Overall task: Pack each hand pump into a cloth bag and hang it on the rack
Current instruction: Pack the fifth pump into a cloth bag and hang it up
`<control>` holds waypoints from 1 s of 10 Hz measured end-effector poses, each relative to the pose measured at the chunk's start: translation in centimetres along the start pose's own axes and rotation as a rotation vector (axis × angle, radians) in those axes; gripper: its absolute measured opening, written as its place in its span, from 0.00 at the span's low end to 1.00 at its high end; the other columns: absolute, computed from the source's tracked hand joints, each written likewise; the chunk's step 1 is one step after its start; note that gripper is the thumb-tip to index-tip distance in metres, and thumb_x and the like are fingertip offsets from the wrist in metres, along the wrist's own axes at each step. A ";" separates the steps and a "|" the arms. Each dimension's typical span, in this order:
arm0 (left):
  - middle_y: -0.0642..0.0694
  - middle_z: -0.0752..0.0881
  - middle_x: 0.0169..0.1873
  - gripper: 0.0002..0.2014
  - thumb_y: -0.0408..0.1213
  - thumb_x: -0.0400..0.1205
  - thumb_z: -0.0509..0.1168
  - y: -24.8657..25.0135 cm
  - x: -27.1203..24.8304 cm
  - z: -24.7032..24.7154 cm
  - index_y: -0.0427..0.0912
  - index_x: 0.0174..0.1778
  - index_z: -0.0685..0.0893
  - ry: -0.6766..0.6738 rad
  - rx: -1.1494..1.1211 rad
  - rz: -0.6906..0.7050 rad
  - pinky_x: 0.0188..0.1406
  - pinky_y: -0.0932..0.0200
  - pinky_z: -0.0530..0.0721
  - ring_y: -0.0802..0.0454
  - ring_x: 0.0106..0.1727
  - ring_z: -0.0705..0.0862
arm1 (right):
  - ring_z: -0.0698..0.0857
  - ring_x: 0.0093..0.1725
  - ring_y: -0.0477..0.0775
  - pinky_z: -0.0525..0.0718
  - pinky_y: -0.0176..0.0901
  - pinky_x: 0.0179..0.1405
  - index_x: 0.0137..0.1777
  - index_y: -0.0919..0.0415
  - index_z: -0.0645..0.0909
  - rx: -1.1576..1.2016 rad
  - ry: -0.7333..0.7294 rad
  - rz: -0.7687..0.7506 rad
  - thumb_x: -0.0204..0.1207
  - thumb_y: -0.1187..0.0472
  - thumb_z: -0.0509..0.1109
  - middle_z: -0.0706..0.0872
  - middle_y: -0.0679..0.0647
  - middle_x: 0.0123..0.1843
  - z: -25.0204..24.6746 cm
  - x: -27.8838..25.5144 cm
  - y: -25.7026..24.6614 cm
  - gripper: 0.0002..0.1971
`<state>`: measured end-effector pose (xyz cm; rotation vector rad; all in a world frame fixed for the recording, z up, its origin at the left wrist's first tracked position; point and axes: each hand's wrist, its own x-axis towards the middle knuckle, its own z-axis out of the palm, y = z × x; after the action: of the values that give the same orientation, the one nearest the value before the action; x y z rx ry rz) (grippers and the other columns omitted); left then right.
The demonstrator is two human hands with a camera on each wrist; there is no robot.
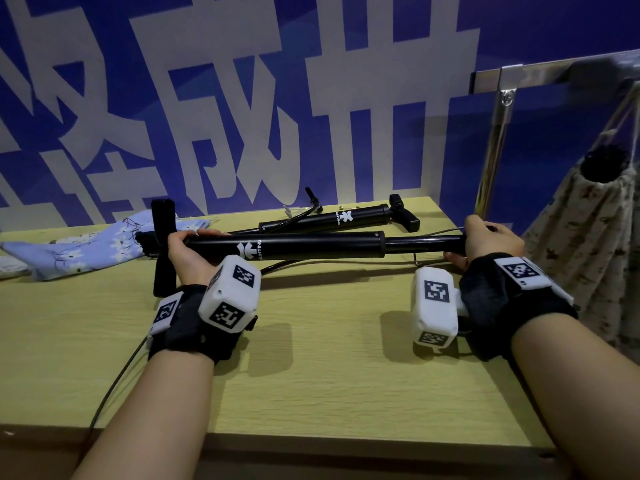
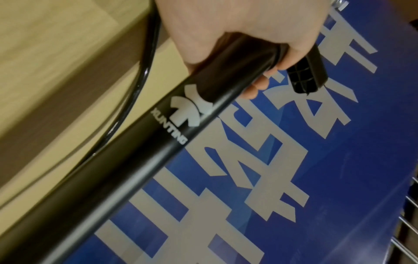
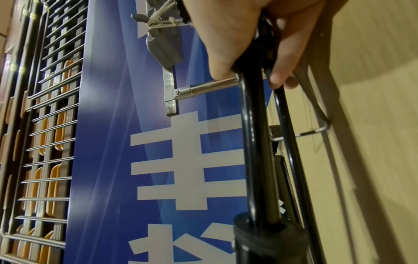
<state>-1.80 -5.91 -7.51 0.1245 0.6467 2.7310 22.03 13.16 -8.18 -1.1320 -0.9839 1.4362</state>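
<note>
Head view showed both hands clamped on one black hand pump (image 1: 311,244) above the desk (image 1: 311,358): left hand (image 1: 188,252) on the barrel, right hand (image 1: 488,242) on the rod. One patterned bag (image 1: 588,244) already hung on the rack (image 1: 519,76); a second pump (image 1: 329,218) and blue floral bag (image 1: 86,247) lay unpacked

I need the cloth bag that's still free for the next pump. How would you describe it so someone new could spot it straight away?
Start at the yellow-green table and go to its far left corner, by the blue wall. The blue cloth bag lies flat there, printed with white flowers. The beige bag already hangs on the metal rack at the right; this one is blue and still on the table.
</note>
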 end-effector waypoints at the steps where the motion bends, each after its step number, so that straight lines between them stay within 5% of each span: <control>1: 0.53 0.78 0.18 0.13 0.37 0.81 0.56 -0.2 0.2 0.0 0.44 0.29 0.70 -0.007 -0.048 -0.045 0.23 0.70 0.79 0.58 0.17 0.78 | 0.78 0.35 0.46 0.82 0.37 0.30 0.71 0.65 0.72 0.088 -0.089 0.002 0.79 0.62 0.63 0.80 0.54 0.49 0.1 -0.1 0.5 0.21; 2: 0.54 0.78 0.21 0.12 0.37 0.79 0.58 -0.4 0.5 -0.1 0.44 0.29 0.71 -0.019 -0.043 -0.068 0.29 0.68 0.81 0.58 0.19 0.79 | 0.81 0.42 0.51 0.85 0.43 0.41 0.70 0.66 0.71 0.296 0.011 0.095 0.80 0.62 0.64 0.78 0.64 0.67 0.5 -0.3 0.3 0.20; 3: 0.54 0.77 0.22 0.09 0.37 0.78 0.58 -0.7 0.8 -0.1 0.42 0.32 0.72 -0.050 -0.031 -0.083 0.31 0.68 0.81 0.58 0.20 0.79 | 0.78 0.62 0.59 0.78 0.48 0.58 0.63 0.65 0.75 -0.012 -0.059 0.029 0.76 0.62 0.70 0.78 0.61 0.64 0.8 0.1 0.4 0.17; 4: 0.53 0.77 0.25 0.05 0.38 0.78 0.59 -0.9 1.2 -0.3 0.41 0.38 0.73 -0.077 -0.022 -0.103 0.31 0.67 0.82 0.57 0.23 0.80 | 0.83 0.49 0.58 0.85 0.48 0.50 0.66 0.66 0.76 -0.122 -0.101 0.009 0.79 0.59 0.65 0.82 0.61 0.54 1.0 -0.4 0.6 0.18; 5: 0.53 0.76 0.27 0.07 0.38 0.77 0.60 -1.0 1.3 -0.3 0.43 0.34 0.72 -0.086 -0.029 -0.106 0.31 0.67 0.82 0.57 0.24 0.79 | 0.83 0.47 0.56 0.85 0.49 0.51 0.54 0.61 0.80 -0.272 -0.049 0.014 0.76 0.58 0.65 0.84 0.58 0.53 1.3 -0.4 0.7 0.10; 6: 0.53 0.76 0.27 0.07 0.37 0.78 0.59 -1.0 1.2 -0.2 0.43 0.34 0.72 -0.085 -0.040 -0.106 0.30 0.67 0.82 0.57 0.23 0.79 | 0.86 0.42 0.57 0.88 0.47 0.38 0.49 0.59 0.77 -0.284 -0.087 0.035 0.78 0.57 0.63 0.84 0.59 0.54 1.8 -0.7 0.5 0.06; 7: 0.53 0.76 0.27 0.08 0.37 0.78 0.59 -1.1 1.1 0.0 0.43 0.32 0.71 -0.070 -0.034 -0.101 0.30 0.67 0.82 0.57 0.23 0.79 | 0.81 0.38 0.55 0.81 0.41 0.25 0.58 0.61 0.78 -0.324 -0.147 0.021 0.80 0.59 0.61 0.81 0.59 0.54 1.9 -0.9 0.5 0.11; 9: 0.53 0.76 0.26 0.09 0.37 0.78 0.59 -1.2 0.6 0.5 0.44 0.31 0.71 -0.048 -0.015 -0.108 0.35 0.63 0.80 0.57 0.23 0.79 | 0.83 0.51 0.60 0.82 0.42 0.25 0.61 0.59 0.78 -0.344 -0.144 0.018 0.80 0.60 0.60 0.82 0.60 0.59 1.9 -0.8 0.5 0.13; 10: 0.53 0.77 0.25 0.09 0.37 0.77 0.59 -1.2 0.5 0.5 0.44 0.30 0.71 -0.047 -0.008 -0.098 0.36 0.63 0.80 0.57 0.23 0.79 | 0.82 0.48 0.58 0.78 0.39 0.21 0.64 0.60 0.78 -0.359 -0.151 0.003 0.80 0.61 0.59 0.82 0.60 0.61 1.8 -1.0 0.4 0.15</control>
<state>-1.79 -4.51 -7.61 0.1508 0.6116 2.6282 20.18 12.13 -8.04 -1.2936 -1.3870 1.3969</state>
